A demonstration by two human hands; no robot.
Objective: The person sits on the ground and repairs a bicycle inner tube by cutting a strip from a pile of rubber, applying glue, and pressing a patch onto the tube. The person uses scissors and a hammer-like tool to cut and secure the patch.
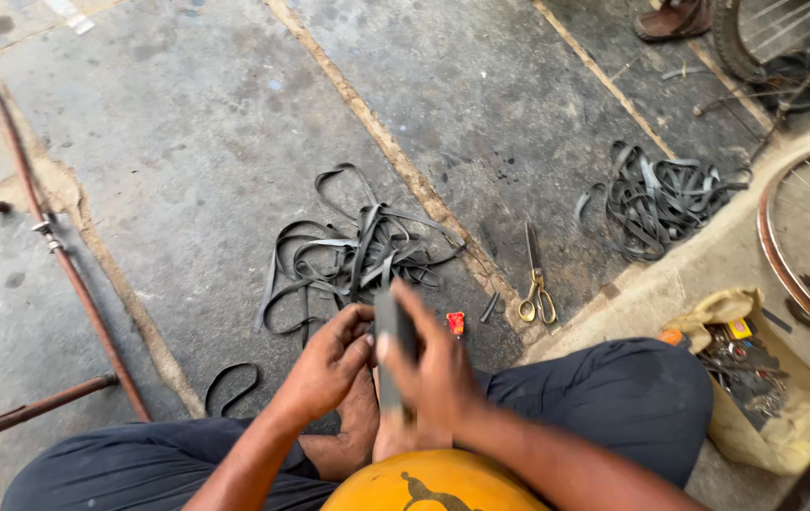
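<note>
I sit cross-legged on a concrete floor. Both hands hold a flat dark rubber strip point(392, 326) upright in front of me, blurred by motion. My left hand point(325, 364) pinches its left edge with thumb and fingers. My right hand point(433, 364) wraps around the strip from the right. Just beyond my hands lies a tangled pile of black rubber strips point(358, 251). A small red object point(455, 324) lies next to my right hand.
Brass-handled scissors point(536, 289) lie on the floor to the right. A second pile of rubber strips point(656, 199) sits further right. A yellow bag of small parts point(765, 378), bicycle wheel rims point(802, 246) and rusty metal bars point(64, 265) surround me. Someone's shoe point(675, 19) is at top right.
</note>
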